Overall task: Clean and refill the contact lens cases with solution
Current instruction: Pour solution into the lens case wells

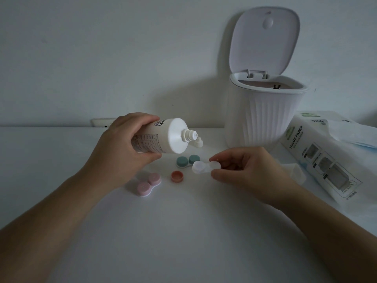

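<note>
White plastic solution bottle [161, 135] tilted at frame centre, gripped by left hand [124, 146], nozzle open. Right hand [242, 168] pinches clear uncapped lens case [204, 167] just right of centre, above white tabletop [183, 231].

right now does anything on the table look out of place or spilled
No spill shows. The one stray piece is an orange cap lying alone, open side up, between the pink case and the white case, which has an uncapped well.
</note>
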{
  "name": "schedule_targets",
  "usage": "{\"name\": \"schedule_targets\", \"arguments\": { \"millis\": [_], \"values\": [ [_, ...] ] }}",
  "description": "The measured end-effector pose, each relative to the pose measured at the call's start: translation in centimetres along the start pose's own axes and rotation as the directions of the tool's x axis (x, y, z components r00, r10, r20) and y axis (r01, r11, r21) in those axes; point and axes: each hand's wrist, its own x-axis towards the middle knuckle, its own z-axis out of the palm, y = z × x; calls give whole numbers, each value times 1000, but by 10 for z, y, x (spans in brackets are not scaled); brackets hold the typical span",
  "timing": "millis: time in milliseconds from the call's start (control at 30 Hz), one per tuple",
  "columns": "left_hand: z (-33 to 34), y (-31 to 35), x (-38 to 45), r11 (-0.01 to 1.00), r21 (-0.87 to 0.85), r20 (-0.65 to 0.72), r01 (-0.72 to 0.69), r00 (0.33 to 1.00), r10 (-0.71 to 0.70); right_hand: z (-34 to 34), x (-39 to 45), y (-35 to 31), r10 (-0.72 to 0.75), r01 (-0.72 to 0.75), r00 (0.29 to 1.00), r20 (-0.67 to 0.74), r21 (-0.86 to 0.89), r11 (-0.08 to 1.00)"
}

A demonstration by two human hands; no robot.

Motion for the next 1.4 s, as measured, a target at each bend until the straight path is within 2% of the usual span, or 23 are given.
{"name": "schedule_targets", "arguments": {
  "millis": [433, 800, 1400],
  "values": [
    [2, 1, 1, 992, 55, 3, -110, 994, 110, -4, -2, -7, -26, 28, 999, -23, 119, 992],
    [5, 3, 6, 965, 136, -58, -225, 970, 235, -3, -4, -9, -58, 59, 998, -10, 72, 996],
    [4, 5, 8, 934, 188, -63, -304, 945, 321, -1, -5, -10, -67, 67, 998, 7, 54, 996]
  ]
}}
